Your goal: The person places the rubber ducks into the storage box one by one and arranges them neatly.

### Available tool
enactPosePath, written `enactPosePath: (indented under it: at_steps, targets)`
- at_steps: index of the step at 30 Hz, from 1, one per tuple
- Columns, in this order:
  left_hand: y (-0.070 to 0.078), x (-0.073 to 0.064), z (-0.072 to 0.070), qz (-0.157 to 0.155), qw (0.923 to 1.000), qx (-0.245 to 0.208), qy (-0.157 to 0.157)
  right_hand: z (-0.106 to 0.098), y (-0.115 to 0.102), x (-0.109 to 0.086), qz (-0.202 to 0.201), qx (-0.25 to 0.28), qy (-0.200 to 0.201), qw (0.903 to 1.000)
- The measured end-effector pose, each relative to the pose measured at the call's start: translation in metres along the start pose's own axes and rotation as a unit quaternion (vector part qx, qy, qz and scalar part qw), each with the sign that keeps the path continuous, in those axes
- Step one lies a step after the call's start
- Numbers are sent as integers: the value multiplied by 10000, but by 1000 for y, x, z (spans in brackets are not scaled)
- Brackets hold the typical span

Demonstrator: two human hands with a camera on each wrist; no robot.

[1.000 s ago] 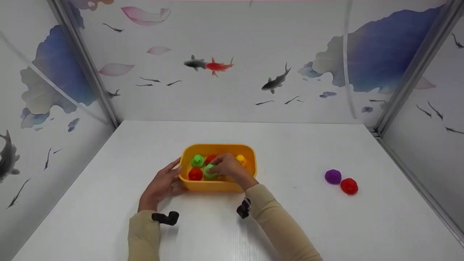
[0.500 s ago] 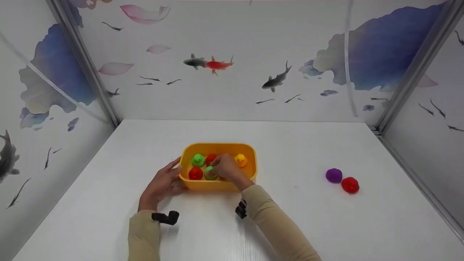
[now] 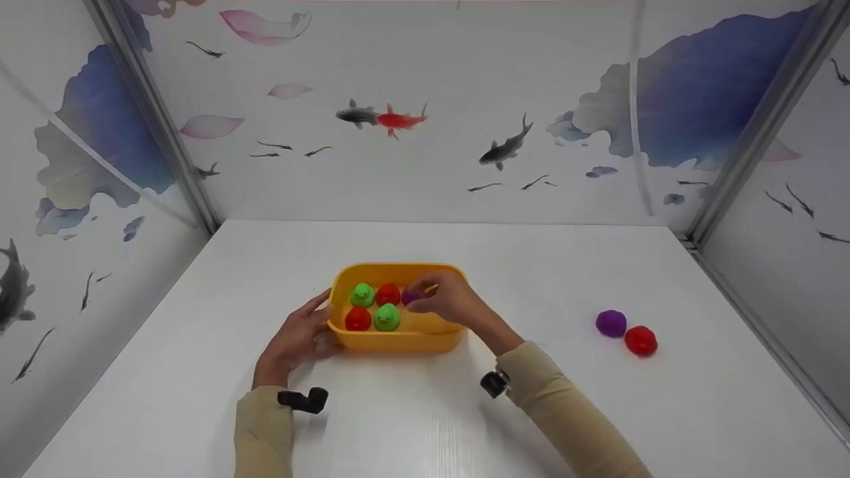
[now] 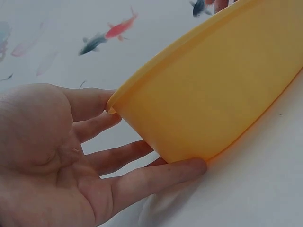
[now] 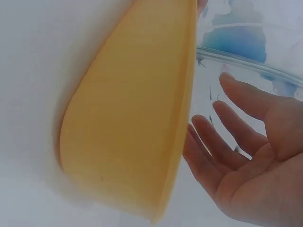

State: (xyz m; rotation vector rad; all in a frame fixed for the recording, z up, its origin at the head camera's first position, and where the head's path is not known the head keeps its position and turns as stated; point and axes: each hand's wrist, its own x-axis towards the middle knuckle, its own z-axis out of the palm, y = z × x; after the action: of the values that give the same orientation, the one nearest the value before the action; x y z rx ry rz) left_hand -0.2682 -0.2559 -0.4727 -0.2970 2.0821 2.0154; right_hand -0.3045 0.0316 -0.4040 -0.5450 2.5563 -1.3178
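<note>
Toward the table's far half stands a yellow plastic bin. My left hand steadies its left end; in the left wrist view, extended fingers touch the rim and lower wall. Inside sit two green rubber ducks, one in front and another behind. Beside them are two red rounded toys, the front one and the rear one. My right hand hovers over the bin's right side, fingers spread and holding nothing in the right wrist view. A purple toy shows just past its fingertips, partly hidden.
Right of the bin, a purple rounded toy and a red one lie close together on the white table. White panels printed with fish enclose the table at the back and both sides.
My right hand has let go of the front green duck and moved right within the bin, uncovering the purple toy and covering most of the yellow duck. My left hand has stayed put.
</note>
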Motion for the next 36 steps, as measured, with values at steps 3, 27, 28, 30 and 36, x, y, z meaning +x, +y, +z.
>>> enactPosePath:
  at_steps: [3,27,28,30,36]
  targets:
    - [0,0,1,-26,10000,-38,-3,-20,9,-15,-43,-69,148,9999]
    - [-3,1,0,65,9998,-155,-57,-160,101,-88,-303,-242,976,9945]
    - [-3,1,0,65,9999,-125,-68,-165,106,-90,-236,-244,1006,9943]
    - [-3,1,0,59,9999,-70,-76,-174,116,-96,-123,-221,1047,9942]
    - [-2,0,1,19,10000,-32,-77,-198,145,-116,415,-193,1173,9920]
